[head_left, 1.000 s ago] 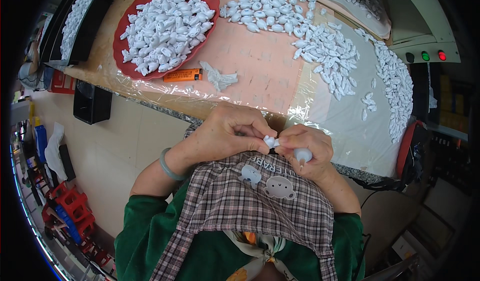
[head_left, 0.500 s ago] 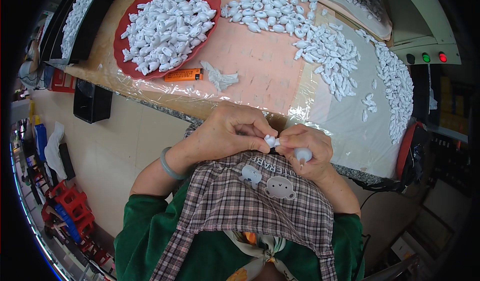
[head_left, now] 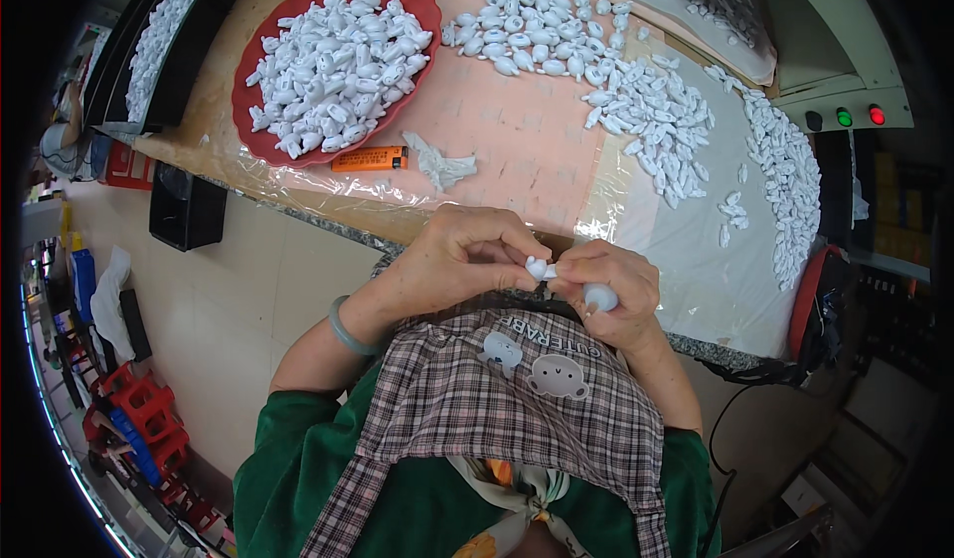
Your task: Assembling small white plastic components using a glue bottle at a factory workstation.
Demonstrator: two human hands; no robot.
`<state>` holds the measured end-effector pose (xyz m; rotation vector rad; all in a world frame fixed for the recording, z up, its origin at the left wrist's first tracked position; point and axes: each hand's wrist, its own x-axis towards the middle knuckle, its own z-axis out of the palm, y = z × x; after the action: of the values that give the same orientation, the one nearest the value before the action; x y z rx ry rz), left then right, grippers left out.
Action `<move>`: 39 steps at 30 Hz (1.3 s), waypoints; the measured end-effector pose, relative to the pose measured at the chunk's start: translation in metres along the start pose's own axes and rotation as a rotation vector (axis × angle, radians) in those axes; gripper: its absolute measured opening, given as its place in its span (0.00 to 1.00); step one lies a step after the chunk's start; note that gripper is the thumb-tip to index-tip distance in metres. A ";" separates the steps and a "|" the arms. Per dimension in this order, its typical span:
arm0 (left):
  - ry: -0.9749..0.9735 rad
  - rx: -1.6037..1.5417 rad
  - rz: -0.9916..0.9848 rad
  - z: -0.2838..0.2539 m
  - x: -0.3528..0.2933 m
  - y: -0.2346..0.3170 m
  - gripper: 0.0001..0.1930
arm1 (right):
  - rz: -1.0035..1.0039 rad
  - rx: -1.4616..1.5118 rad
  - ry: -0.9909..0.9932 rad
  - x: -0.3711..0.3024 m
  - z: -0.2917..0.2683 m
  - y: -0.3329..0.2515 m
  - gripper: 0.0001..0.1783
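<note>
At the table's near edge my left hand pinches a small white plastic figure between thumb and fingertips. My right hand meets it from the other side, its thumb and forefinger closed on a small white piece against the figure; whether the two are joined I cannot tell. A pale squeeze bottle with a thin tip is tucked in the right hand, the tip pointing back toward me. Beyond my hands a scalloped red bowl is heaped with similar white figures.
Rounded white parts lie at the back, slimmer white pieces to their right. An orange lighter and crumpled tissue lie by the bowl. A machine housing with lit green and red lamps stands at the right, a black tray at the left.
Both hands stay together at nearly the same spot, with the grips unchanged. The squeeze bottle has tilted slightly, and the view has shifted a little.
</note>
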<state>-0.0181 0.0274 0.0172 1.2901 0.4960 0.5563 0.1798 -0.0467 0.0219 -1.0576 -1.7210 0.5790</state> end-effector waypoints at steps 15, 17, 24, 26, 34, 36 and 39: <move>0.664 0.590 0.245 -0.090 -0.018 0.069 0.14 | 0.252 -0.101 0.082 -0.001 -0.006 0.007 0.10; 0.745 1.132 0.445 -0.114 -0.020 0.071 0.18 | 0.196 -0.087 0.065 -0.006 -0.002 0.013 0.09; 0.974 1.399 0.491 -0.197 -0.049 0.098 0.16 | 0.219 -0.166 0.092 -0.017 -0.002 0.039 0.04; 1.037 1.554 0.517 -0.235 -0.063 0.115 0.11 | 0.213 -0.193 0.157 -0.014 0.001 0.044 0.03; 1.248 1.644 0.001 -0.455 -0.080 0.187 0.12 | 0.529 -0.317 0.176 -0.008 0.009 0.024 0.19; 1.285 1.660 -0.022 -0.503 -0.069 0.184 0.11 | 0.645 -0.365 0.148 -0.001 0.012 0.016 0.13; 1.276 1.663 -0.128 -0.556 -0.041 0.178 0.13 | 0.721 -0.222 0.220 -0.030 0.010 0.054 0.13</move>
<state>-0.4187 0.4502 0.0762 2.2577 2.4407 0.8370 0.1951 -0.0445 -0.0385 -1.8498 -1.2007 0.6861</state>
